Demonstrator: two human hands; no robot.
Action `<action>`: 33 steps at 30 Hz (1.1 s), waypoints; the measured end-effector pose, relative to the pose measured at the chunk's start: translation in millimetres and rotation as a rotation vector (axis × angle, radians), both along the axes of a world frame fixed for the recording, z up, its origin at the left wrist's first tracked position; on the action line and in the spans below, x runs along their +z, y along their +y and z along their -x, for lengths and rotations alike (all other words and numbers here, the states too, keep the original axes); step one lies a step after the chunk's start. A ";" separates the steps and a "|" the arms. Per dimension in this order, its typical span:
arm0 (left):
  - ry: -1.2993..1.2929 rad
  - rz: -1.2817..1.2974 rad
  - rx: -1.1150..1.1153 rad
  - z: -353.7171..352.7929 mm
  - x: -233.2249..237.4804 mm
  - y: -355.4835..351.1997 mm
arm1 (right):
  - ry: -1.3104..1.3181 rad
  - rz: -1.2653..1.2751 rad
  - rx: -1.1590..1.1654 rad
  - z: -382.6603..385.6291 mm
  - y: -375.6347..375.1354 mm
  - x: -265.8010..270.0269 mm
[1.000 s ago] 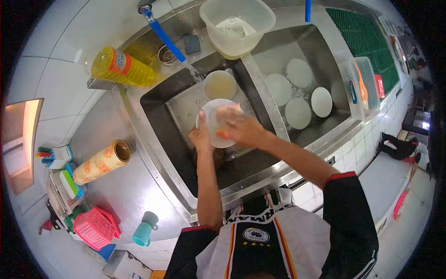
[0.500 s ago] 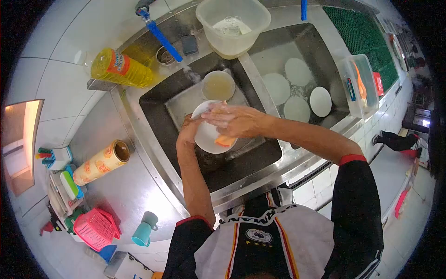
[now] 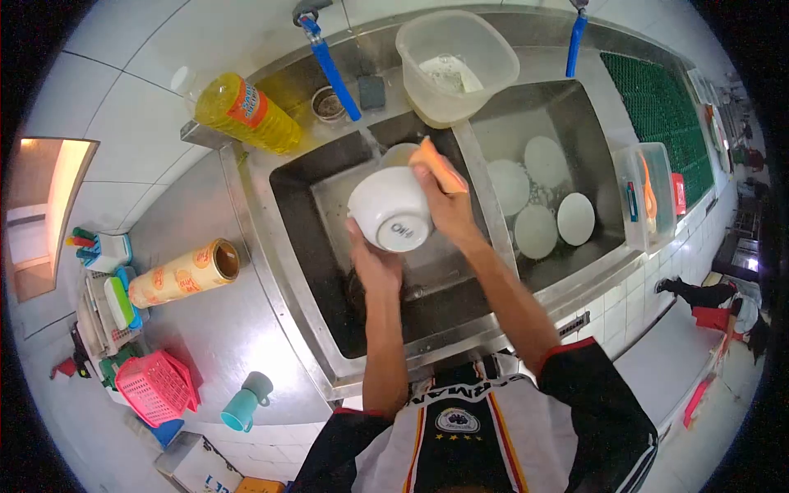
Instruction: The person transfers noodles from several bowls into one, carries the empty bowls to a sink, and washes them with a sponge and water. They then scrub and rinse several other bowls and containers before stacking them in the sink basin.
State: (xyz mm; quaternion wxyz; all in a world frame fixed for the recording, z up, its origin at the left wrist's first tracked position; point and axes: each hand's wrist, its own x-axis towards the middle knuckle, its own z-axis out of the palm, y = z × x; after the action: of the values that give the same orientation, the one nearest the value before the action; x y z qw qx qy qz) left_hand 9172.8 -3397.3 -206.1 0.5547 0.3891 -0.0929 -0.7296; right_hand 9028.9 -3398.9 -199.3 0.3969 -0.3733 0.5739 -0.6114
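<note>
A white bowl (image 3: 385, 200) is tilted over the left sink basin (image 3: 300, 226), its underside with dark marking turned up toward me. My left hand (image 3: 376, 261) grips it from the near lower side. An orange sponge (image 3: 442, 168) is pinched in my right hand (image 3: 448, 207), which is at the bowl's right side. Behind the bowl, a round container (image 3: 400, 154) in the basin is mostly hidden. Water runs from the blue-hosed tap (image 3: 335, 80) into this basin.
Several white dishes (image 3: 535, 231) lie in water in the right basin. A clear plastic tub (image 3: 458, 49) with sudsy liquid stands behind the divider. A yellow soap bottle (image 3: 251, 112), a patterned roll (image 3: 182, 275) and a teal mug (image 3: 240, 408) are leftward. A person (image 3: 715, 300) is far right.
The bowl has turned from its inside facing me to its underside facing me. My right hand with the sponge has moved from inside the bowl to its outer right side. The view has shifted.
</note>
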 end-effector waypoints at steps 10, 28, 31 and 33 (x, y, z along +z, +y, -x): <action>-0.127 0.361 -0.085 -38.3 1.1 6.4 | 0.895 0.362 0.192 -54.1 17.6 31.1; -0.132 0.183 -0.763 243.9 -19.7 48.6 | 0.759 -0.057 -0.831 156.8 152.7 -24.5; -0.616 0.514 -0.882 302.9 -68.1 32.6 | 0.540 -0.123 -0.958 205.8 140.5 12.4; -0.842 0.690 -0.806 329.8 -96.1 20.6 | 0.542 -0.079 -0.912 234.4 125.0 42.1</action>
State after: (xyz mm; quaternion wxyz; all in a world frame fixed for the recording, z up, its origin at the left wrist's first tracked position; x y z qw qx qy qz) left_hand 8843.0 -3376.7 -302.2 0.2483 0.3760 -0.6664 -0.5940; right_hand 8794.5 -3273.9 -157.2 -0.0582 -0.2152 0.7826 -0.5812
